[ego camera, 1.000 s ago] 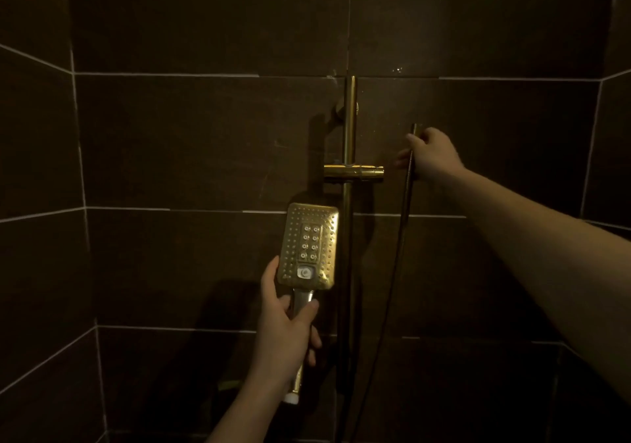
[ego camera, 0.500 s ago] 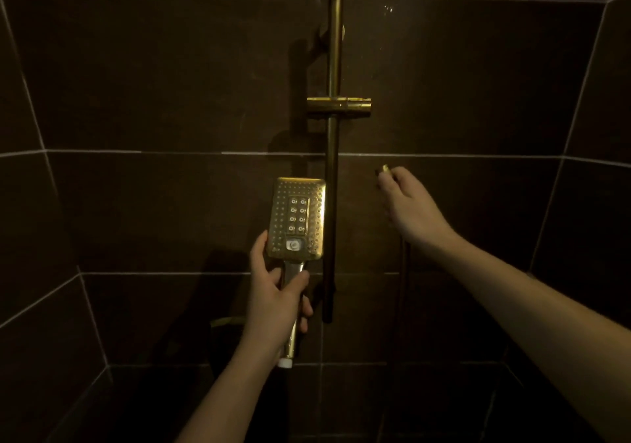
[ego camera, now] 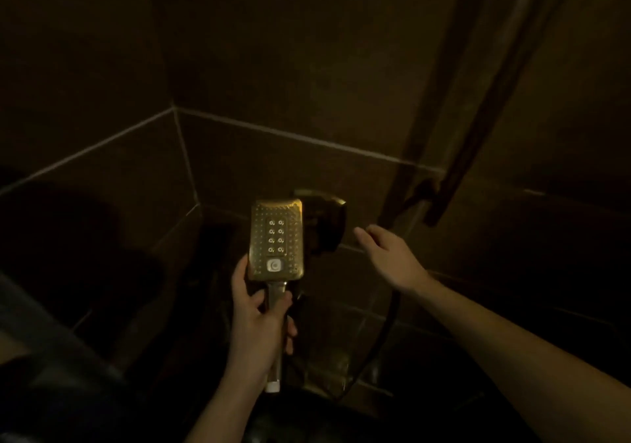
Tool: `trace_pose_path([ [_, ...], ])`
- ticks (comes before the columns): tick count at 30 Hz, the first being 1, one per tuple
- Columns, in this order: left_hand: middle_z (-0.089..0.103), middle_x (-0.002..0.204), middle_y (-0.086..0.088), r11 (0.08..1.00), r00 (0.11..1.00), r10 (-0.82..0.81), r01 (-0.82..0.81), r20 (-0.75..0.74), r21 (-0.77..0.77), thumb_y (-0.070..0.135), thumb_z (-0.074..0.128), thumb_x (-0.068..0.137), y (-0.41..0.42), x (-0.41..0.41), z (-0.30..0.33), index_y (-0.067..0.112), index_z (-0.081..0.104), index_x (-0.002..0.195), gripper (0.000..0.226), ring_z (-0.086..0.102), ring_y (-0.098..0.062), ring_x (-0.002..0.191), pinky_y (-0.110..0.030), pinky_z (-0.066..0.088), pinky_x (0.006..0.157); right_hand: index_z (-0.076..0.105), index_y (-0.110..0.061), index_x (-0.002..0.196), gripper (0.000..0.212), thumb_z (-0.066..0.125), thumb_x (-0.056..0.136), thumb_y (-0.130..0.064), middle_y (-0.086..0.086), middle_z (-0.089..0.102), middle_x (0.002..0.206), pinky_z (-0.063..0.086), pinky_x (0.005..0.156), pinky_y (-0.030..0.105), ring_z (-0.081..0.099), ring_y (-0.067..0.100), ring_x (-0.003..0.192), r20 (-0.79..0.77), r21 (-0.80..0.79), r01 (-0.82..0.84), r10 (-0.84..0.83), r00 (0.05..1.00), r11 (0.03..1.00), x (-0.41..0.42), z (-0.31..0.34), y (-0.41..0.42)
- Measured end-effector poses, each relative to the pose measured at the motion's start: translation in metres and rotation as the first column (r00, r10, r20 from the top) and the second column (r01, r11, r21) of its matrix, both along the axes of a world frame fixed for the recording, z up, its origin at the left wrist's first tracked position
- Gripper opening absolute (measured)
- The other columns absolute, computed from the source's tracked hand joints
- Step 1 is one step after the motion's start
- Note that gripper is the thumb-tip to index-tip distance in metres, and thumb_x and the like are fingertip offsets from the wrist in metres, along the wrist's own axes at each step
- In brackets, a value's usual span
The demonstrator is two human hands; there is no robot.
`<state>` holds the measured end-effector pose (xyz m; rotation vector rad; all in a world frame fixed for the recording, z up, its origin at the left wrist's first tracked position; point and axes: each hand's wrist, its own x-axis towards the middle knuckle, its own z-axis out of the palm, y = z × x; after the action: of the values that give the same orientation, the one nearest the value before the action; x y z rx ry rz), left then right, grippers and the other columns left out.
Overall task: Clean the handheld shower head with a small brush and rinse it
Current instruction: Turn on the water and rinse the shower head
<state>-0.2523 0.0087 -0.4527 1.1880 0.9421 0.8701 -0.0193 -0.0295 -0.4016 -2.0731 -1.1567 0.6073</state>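
Left hand (ego camera: 261, 323) grips shower head (ego camera: 276, 239); right hand (ego camera: 389, 258) open, empty.

left hand (ego camera: 257, 326) grips shower head (ego camera: 276, 239) upright | right hand (ego camera: 392, 258) empty, fingers spread

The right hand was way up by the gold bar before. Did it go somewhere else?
Yes. The right hand has come down past the bottom of the gold bar and is now open near the wall fitting.

Both forearms bare to the frame edge; no sleeves show. Left hand (ego camera: 259, 326) and right hand (ego camera: 392, 261) are bare: no gloves, rings, watch or wristband visible. Dim light hides finer detail.
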Motion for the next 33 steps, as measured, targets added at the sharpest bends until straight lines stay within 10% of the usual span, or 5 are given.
trace_pose_path([
  [5, 0.065, 0.12, -0.005, 0.984, 0.992, 0.104, -0.113, -0.072, -0.136, 0.006, 0.063, 0.098, 0.016, -0.037, -0.065, 0.067, 0.026, 0.141, 0.083, 0.062, -0.02, 0.057, -0.033, 0.052, 0.048, 0.056, -0.03, 0.088, 0.022, 0.045, 0.101, -0.044, -0.003, 0.059, 0.082, 0.039, 0.062, 0.03, 0.058, 0.018, 0.078, 0.015, -0.21, -0.151, 0.158, 0.987, 0.966, -0.015, -0.098, 0.072],
  [10, 0.06, 0.128, 0.005, 0.966, 0.98, 0.183, -0.195, -0.082, -0.169, 0.001, 0.063, 0.097, 0.035, -0.032, -0.106, 0.05, 0.024, 0.153, 0.084, 0.071, -0.006, 0.098, -0.031, 0.061, 0.07, 0.058, -0.035, 0.088, 0.027, 0.046, 0.095, -0.057, 0.011, 0.058, 0.105, 0.039, 0.073, 0.033, 0.055, 0.028, 0.094, 0.057, -0.299, -0.125, 0.149, 0.987, 0.946, 0.023, -0.18, 0.143],
  [13, 0.06, 0.114, 0.015, 0.967, 0.982, 0.177, -0.185, -0.059, -0.176, -0.001, 0.06, 0.097, 0.042, -0.021, -0.116, 0.042, 0.026, 0.154, 0.079, 0.068, 0.014, 0.072, -0.012, 0.052, 0.051, 0.064, -0.02, 0.113, 0.036, 0.048, 0.098, -0.049, 0.016, 0.06, 0.107, 0.04, 0.061, 0.029, 0.056, 0.022, 0.077, 0.016, -0.286, -0.069, 0.076, 0.997, 0.956, 0.025, -0.179, 0.164],
  [18, 0.057, 0.12, 0.021, 0.967, 0.988, 0.142, -0.15, -0.056, -0.204, 0.001, 0.061, 0.097, 0.057, -0.01, -0.122, 0.044, 0.023, 0.155, 0.081, 0.065, 0.018, 0.086, -0.012, 0.053, 0.058, 0.062, -0.011, 0.113, 0.027, 0.048, 0.103, -0.032, 0.0, 0.056, 0.078, 0.037, 0.048, 0.02, 0.052, 0.01, 0.06, 0.019, -0.293, -0.077, 0.087, 0.996, 0.953, 0.025, -0.184, 0.177],
  [33, 0.062, 0.139, 0.004, 0.98, 0.995, 0.084, -0.091, -0.044, -0.179, 0.033, 0.062, 0.099, 0.062, 0.006, -0.135, 0.053, 0.024, 0.152, 0.069, 0.068, -0.022, 0.117, -0.039, 0.061, 0.083, 0.063, -0.01, 0.119, 0.031, 0.049, 0.102, -0.032, -0.001, 0.056, 0.078, 0.036, 0.043, 0.018, 0.054, 0.009, 0.06, 0.067, -0.338, 0.003, 0.021, 0.998, 0.941, 0.025, -0.186, 0.184],
])
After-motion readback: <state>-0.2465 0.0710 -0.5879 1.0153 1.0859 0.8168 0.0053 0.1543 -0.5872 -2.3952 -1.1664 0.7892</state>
